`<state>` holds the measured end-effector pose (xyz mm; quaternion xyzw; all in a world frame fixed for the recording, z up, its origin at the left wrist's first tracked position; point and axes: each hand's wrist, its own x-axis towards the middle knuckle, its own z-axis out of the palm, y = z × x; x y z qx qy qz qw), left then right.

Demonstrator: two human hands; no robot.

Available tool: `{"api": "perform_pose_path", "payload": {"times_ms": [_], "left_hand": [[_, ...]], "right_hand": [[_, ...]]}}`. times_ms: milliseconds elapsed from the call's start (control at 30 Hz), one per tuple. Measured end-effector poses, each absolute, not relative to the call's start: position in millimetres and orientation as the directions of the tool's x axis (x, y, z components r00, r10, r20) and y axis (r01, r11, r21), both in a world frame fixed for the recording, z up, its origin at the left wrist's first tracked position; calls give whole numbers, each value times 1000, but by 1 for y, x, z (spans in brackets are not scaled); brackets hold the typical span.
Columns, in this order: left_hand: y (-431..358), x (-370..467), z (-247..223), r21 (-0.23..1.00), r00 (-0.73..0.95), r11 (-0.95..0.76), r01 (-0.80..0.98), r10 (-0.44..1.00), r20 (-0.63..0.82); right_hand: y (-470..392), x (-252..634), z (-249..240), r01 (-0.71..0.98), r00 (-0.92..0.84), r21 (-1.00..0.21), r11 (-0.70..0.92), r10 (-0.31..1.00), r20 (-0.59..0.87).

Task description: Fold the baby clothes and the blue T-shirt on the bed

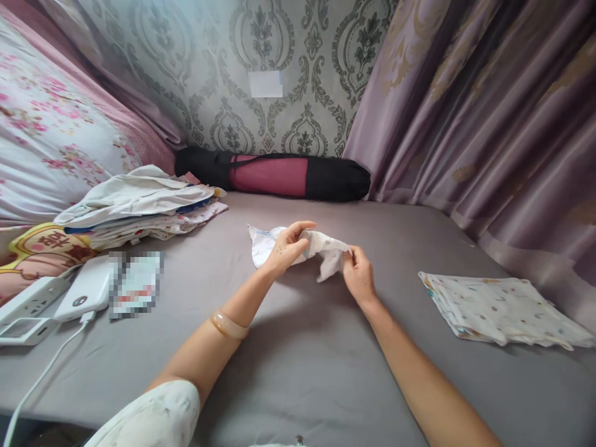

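Note:
A small white printed cloth (263, 243) is held up just above the grey sheet (298, 329) in the middle of the view. My left hand (287, 248) grips its middle part between thumb and fingers, and the far left end spreads out beyond that hand. At the cloth's right end, my right hand (358, 270) pinches the edge between thumb and fingertips. A loose flap hangs down between the two hands. Whether the cloth is a garment or a plain piece, I cannot tell.
On the left lies a pile of clothes (144, 198), near a power strip (32, 301), a white power bank (90, 288) with its cable and a blurred packet (136, 285). Folded printed cloths (503, 307) lie at right. A black and pink long bag (270, 176) rests along the wall.

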<state>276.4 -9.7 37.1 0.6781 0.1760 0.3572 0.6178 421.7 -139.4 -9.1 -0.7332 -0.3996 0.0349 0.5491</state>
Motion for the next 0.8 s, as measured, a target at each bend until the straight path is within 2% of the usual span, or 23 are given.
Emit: {"api": "perform_pose_path", "payload": {"times_ms": [133,300,533,600,700,800], "left_hand": [[-3,275,31,951,654,-234,-202,691,309],[-4,273,32,952,696,-199,-232,649,306],[-9,270,33,968,753,-126,-217,610,249],[-12,272,31,974,766,-92,-208,604,221],[-15,274,27,978,788,-54,-199,584,193],[-16,276,26,979,792,-101,-179,575,204]], "right_hand": [[-147,440,13,519,662,-854,-29,645,381],[-162,448,41,545,595,-834,-90,742,310],[-173,464,51,627,409,-741,-242,911,49],[-170,460,46,644,410,-735,-214,907,95],[-162,441,39,648,400,-761,-44,869,290],[-153,417,34,655,334,-752,72,865,374]]}}
